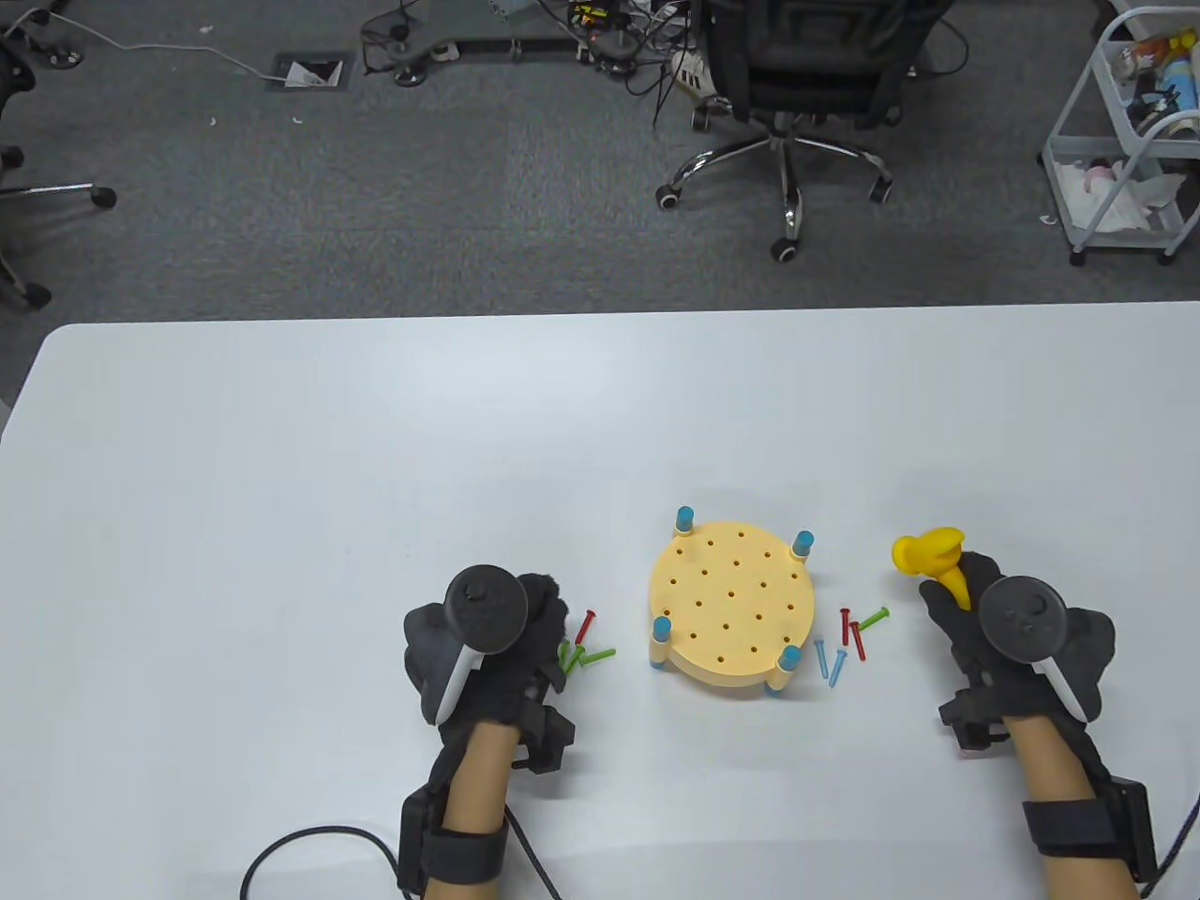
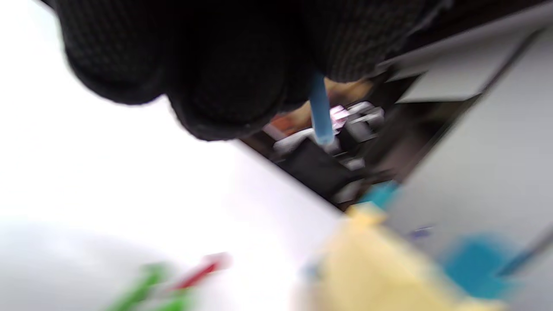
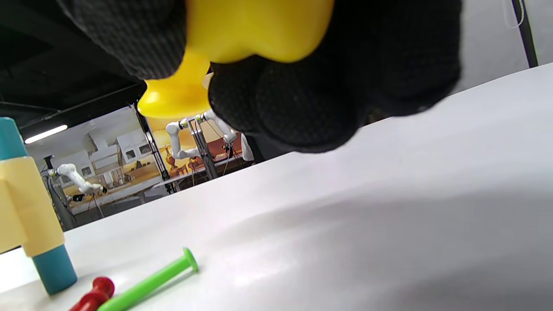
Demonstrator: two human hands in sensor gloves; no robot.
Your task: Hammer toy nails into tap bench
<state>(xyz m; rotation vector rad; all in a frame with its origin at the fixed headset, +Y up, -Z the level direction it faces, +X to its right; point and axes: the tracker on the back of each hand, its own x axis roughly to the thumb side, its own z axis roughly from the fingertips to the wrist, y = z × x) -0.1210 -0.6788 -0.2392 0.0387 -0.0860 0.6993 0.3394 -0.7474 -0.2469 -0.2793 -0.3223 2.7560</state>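
Observation:
The round yellow tap bench (image 1: 732, 605) with blue legs and empty holes stands mid-table; it also shows blurred in the left wrist view (image 2: 389, 268) and at the left edge of the right wrist view (image 3: 21, 207). My right hand (image 1: 975, 609) grips the yellow toy hammer (image 1: 933, 555), held above the table right of the bench; the hammer fills the top of the right wrist view (image 3: 242, 34). My left hand (image 1: 534, 619) is left of the bench and pinches a blue nail (image 2: 319, 112). Red and green nails (image 1: 586, 642) lie beside it.
Loose red, green and blue nails (image 1: 848, 637) lie between the bench and my right hand; a green nail (image 3: 149, 283) and a red one (image 3: 93, 296) show in the right wrist view. An office chair (image 1: 797, 84) and a cart (image 1: 1125, 141) stand beyond the table.

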